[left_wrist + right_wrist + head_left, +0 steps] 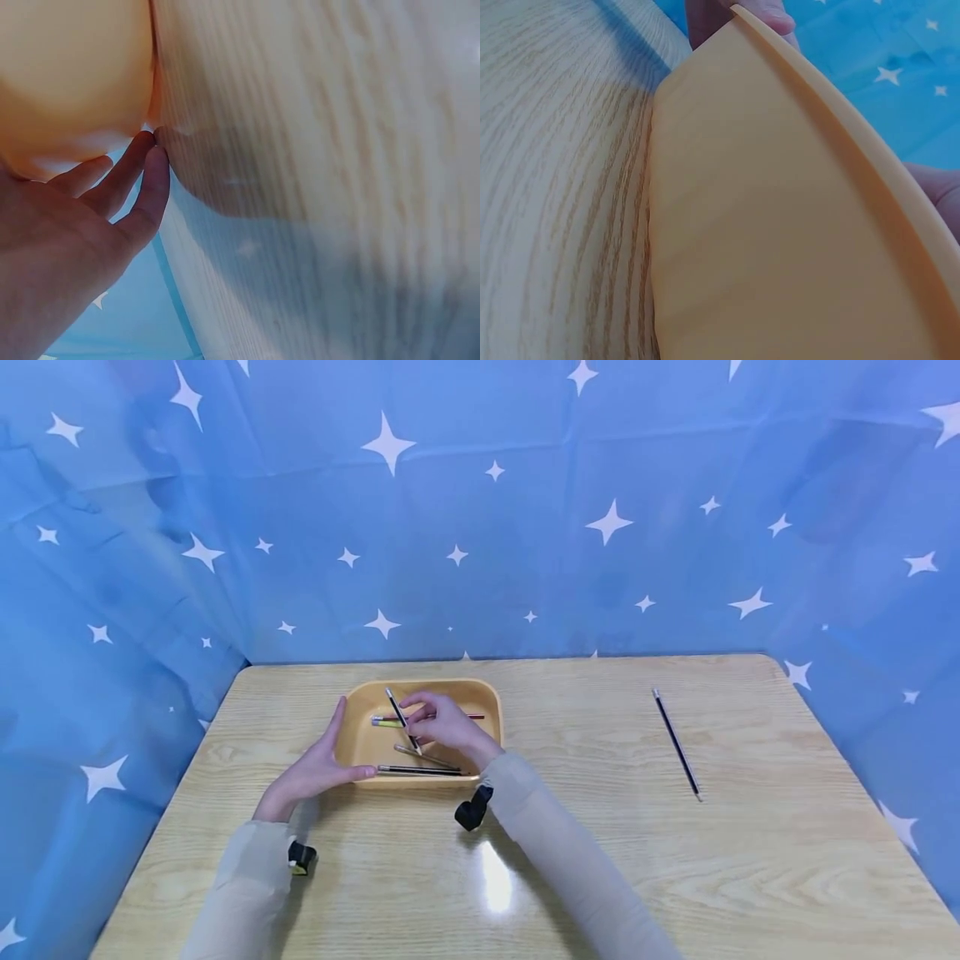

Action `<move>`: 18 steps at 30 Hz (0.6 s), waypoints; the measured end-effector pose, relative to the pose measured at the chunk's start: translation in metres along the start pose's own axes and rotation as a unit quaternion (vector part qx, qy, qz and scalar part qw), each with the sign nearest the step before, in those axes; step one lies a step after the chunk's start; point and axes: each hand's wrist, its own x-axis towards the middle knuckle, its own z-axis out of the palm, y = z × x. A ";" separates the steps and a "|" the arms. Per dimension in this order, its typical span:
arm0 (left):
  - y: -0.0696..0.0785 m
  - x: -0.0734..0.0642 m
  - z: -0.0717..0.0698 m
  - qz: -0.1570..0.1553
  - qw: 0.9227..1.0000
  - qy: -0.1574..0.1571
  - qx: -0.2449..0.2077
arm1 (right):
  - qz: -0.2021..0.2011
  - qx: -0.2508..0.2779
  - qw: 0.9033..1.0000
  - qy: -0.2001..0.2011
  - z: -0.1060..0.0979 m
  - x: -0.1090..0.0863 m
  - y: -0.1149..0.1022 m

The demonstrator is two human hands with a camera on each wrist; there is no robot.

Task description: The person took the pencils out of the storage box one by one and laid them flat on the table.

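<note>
On the left part of the table stands a shallow orange-yellow tray [360, 743]. My left hand [309, 774] holds its near left corner, thumb on the front rim and fingers along the left side. In the left wrist view, the fingers [136, 196] of that hand rest against the tray's outer wall. Over the tray, my right hand [444, 727] pinches a black pencil [396, 706] with a pale end, slanted down toward the tray floor. Inside lie a black pencil [420, 770], a grey pencil [431, 760], a red pencil [476, 717] and a yellow-green one [386, 723].
Another dark pencil [677, 743] lies on the wooden table [585, 793] to the right, well away from the tray. A blue cloth [525, 577] with white stars hangs behind the table and along its sides.
</note>
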 end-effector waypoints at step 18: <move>-0.005 0.000 0.003 0.026 0.999 0.011 -0.015 | -0.004 0.002 1.000 0.011 0.000 -0.001 0.001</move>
